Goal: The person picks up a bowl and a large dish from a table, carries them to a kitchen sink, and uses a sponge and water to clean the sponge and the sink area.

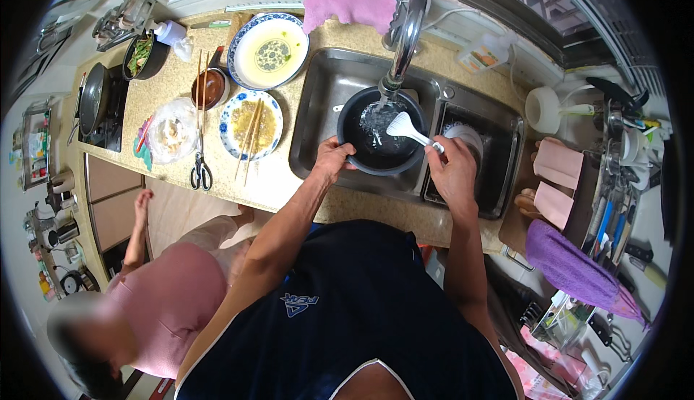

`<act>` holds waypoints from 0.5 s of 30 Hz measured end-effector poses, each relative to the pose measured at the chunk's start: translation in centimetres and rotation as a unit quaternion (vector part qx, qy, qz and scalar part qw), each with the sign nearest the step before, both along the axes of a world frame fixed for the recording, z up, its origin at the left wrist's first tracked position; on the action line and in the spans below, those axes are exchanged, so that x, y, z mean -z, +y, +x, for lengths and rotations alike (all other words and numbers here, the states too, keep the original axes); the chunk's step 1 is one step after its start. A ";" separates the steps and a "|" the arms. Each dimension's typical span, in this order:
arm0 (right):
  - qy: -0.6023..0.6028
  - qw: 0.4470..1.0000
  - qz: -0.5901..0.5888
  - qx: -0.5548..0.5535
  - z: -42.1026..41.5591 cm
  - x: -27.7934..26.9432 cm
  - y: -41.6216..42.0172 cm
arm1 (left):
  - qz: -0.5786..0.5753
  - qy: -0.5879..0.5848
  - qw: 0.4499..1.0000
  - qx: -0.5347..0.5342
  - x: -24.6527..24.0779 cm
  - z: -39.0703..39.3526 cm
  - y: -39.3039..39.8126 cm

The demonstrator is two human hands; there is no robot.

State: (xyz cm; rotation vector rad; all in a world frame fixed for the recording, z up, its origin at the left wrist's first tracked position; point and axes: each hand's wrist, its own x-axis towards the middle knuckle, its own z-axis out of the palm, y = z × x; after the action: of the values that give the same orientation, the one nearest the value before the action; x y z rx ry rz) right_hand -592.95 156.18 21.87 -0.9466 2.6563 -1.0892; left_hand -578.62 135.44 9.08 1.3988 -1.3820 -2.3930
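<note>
A dark round pot (374, 157) is tilted slightly in the left basin of the steel double sink (320, 93), with water running into it from the chrome faucet (412, 42). My left hand (335, 156) grips the pot's rim at its lower left, the thumb over the edge. In my right hand (453, 169) is the handle of a white plastic rice paddle (404, 126), whose ribbed head is over the pot's water. Bowls (461, 138) sit in the right basin, partly hidden by my right hand.
Left of the sink are a soup bowl (236, 66), a patterned plate (225, 137) with chopsticks, and black scissors (200, 175). Another person (173, 302) in pink is at the lower left. Pink cloths (558, 164) and a purple towel (569, 270) are on the right.
</note>
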 end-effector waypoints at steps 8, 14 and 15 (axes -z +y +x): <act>-0.016 0.999 -0.029 0.004 0.3 0.5 -0.2 | -0.043 0.028 0.998 -0.033 -0.6 0.1 -0.5; 0.002 0.999 -0.040 0.002 -0.2 0.1 -0.5 | -0.027 0.061 0.997 -0.033 0.4 -0.4 -0.5; -0.003 1.000 -0.027 0.004 -0.2 0.0 -0.4 | -0.017 0.070 0.997 -0.039 0.6 0.1 -0.6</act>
State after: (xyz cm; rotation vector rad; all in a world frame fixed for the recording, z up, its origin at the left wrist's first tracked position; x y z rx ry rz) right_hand -593.11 155.77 21.89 -0.9409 2.6418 -1.1702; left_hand -578.53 134.87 8.43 1.2273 -1.3039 -2.3558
